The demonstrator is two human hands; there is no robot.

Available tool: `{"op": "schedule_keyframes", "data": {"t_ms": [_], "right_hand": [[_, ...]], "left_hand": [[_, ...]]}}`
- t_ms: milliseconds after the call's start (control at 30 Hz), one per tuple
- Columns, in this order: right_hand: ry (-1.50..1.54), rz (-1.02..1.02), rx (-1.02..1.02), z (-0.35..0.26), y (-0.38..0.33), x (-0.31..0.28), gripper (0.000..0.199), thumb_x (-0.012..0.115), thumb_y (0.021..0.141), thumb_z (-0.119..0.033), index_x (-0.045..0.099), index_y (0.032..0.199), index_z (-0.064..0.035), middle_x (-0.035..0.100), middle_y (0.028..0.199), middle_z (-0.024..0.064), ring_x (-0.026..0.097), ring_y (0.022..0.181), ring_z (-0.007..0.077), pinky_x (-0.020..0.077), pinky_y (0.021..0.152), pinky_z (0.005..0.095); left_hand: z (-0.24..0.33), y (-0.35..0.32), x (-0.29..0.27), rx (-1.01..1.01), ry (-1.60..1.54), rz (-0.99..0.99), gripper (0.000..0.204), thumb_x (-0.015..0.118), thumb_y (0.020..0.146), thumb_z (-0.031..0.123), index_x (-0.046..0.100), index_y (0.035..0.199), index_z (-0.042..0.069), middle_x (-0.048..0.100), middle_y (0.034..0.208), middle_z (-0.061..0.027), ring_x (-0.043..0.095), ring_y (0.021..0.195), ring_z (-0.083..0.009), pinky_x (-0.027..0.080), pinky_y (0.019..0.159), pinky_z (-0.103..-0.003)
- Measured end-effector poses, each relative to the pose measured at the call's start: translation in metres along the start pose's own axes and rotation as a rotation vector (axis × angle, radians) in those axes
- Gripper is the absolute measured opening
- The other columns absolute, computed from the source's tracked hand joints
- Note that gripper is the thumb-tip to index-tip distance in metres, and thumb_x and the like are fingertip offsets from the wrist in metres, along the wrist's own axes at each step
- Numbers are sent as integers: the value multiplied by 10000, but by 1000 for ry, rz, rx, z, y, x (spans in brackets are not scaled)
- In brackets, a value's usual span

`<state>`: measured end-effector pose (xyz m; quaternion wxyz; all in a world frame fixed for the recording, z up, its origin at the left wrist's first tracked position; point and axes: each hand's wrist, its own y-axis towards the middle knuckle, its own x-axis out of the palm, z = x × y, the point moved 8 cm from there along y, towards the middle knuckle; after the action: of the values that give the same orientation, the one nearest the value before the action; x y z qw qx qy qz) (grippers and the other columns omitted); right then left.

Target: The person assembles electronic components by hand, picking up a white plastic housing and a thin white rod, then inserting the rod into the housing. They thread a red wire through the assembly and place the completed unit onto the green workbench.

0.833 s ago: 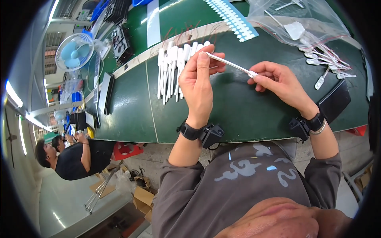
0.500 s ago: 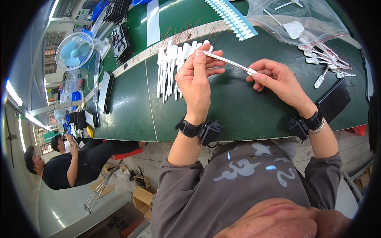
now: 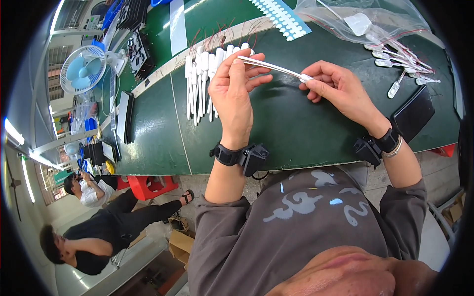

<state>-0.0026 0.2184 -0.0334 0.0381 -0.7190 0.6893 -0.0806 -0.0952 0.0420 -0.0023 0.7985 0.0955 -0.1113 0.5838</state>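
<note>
A thin white plastic stick (image 3: 276, 67) slants between my two hands above the green table. My left hand (image 3: 234, 93) pinches its far left end between thumb and fingers, the other fingers loosely spread. My right hand (image 3: 340, 89) grips the other end with thumb and curled fingers, partly hiding a wider white piece there. Just left of my left hand lies a row of white long-stemmed plastic parts (image 3: 203, 74) with thin red wires. Right of my right hand, smaller white paddle-shaped parts (image 3: 385, 63) with wires lie in a loose pile.
A clear plastic bag (image 3: 326, 15) lies at the far right, above a black flat object (image 3: 414, 113). A light-blue sheet with white cutouts (image 3: 284, 19) sits at the back. A fan (image 3: 83, 71) stands left. Other people and a red stool (image 3: 148, 187) are at lower left.
The view has shifted slightly, so table items appear farther left and higher. Both hands still hold the stick. At lower left, a person in black has moved away from the table, exposing a red stool.
</note>
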Motion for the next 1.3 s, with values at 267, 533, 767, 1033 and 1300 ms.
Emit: {"op": "schedule_keyframes", "data": {"t_ms": [267,533,767,1033,1300], "right_hand": [[-23,1,16,1,-1,1,243,584,1022,-189,604,1167,5,691,1007,53,619,809,63,530,770,222],[-56,4,0,3,1,-1,243,582,1021,-191,607,1163,5,686,993,45,616,812,63,531,771,225],[-33,14,-10,1,2,-1,244,582,1021,-191,608,1163,6,684,987,40,620,812,68,530,773,226],[-14,-15,-43,-2,-1,5,247,589,1017,-189,609,1160,11,674,975,22,630,825,68,528,776,222],[-92,9,-118,-7,-1,6,224,596,1012,-173,620,1142,8,670,959,6,631,835,61,527,777,217]], "left_hand": [[3,4,-3,6,136,-22,184,619,937,19,648,1108,-41,630,932,-51,632,811,-113,600,746,-287],[2,10,-5,-22,227,-108,318,653,914,22,604,1223,-32,628,986,-57,626,863,-105,576,783,-272],[-17,-1,14,-165,81,-145,354,662,913,14,589,1255,-37,658,1073,-89,653,903,-124,577,795,-274],[-41,-21,38,-350,139,-299,311,703,903,51,626,1194,-28,684,1045,-72,657,922,-119,571,774,-259],[-47,-22,35,-387,49,-263,252,698,905,55,638,1140,-16,683,1038,-75,657,920,-123,569,755,-259]]}}
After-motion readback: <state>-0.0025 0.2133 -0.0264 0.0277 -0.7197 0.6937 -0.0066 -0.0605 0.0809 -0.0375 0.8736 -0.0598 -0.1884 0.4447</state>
